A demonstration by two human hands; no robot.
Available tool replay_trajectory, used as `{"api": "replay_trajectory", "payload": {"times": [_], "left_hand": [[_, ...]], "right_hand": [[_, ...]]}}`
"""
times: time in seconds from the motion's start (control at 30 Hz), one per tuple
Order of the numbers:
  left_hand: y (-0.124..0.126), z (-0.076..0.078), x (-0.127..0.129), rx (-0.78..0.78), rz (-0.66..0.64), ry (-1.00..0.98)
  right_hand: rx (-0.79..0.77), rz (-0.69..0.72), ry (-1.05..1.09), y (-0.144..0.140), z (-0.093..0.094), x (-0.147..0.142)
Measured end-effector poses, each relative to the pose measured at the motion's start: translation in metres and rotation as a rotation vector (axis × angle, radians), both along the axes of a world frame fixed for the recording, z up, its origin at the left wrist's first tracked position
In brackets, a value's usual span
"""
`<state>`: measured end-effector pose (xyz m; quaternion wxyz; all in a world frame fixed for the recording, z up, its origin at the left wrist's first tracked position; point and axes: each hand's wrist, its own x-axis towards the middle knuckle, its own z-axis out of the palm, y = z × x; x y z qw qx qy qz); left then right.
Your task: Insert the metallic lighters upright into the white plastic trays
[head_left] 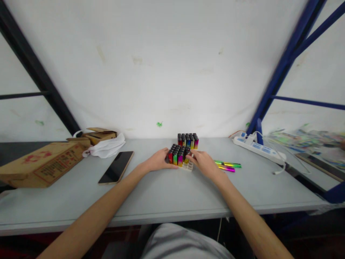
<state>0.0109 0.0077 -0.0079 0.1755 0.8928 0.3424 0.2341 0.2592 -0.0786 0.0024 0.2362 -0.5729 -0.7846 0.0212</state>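
Grey tabletop [161, 194]: near its far edge we cup the lighter block [179, 155] between both hands. Our left hand [157, 160] presses its left side, our right hand [204, 162] its right, equally near.

The fingertips of the left hand [157, 160] and right hand [205, 162] disappear behind the near tray of multicoloured lighters [179, 157] at frame centre, so their grip cannot be judged. The printing on the brown cardboard box [43, 163] at the left is too small to read, and its corner is cut by the left edge. At the far right, a smeared heap of coloured packaging [304, 138] is too blurred to identify.
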Motion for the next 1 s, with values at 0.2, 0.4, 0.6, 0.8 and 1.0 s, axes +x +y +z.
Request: {"api": "replay_trajectory", "payload": {"times": [0.2, 0.4, 0.6, 0.8, 1.0], "left_hand": [[-0.003, 0.004, 0.001, 0.001, 0.007, 0.024], [-0.003, 0.005, 0.000, -0.001, -0.017, 0.044], [-0.005, 0.007, 0.000, -0.001, -0.008, 0.057], [-0.002, 0.006, 0.000, -0.010, -0.025, 0.031], [0.002, 0.000, -0.001, -0.017, -0.026, 0.027]], "right_hand": [[-0.066, 0.121, 0.063, -0.001, 0.008, 0.013], [-0.121, 0.038, 0.006, -0.001, 0.024, 0.070], [-0.307, -0.118, -0.057, 0.004, 0.008, 0.117], [-0.217, -0.112, -0.051, 0.007, 0.007, 0.113], [-0.043, -0.027, 0.334, 0.009, 0.016, 0.098]]}}
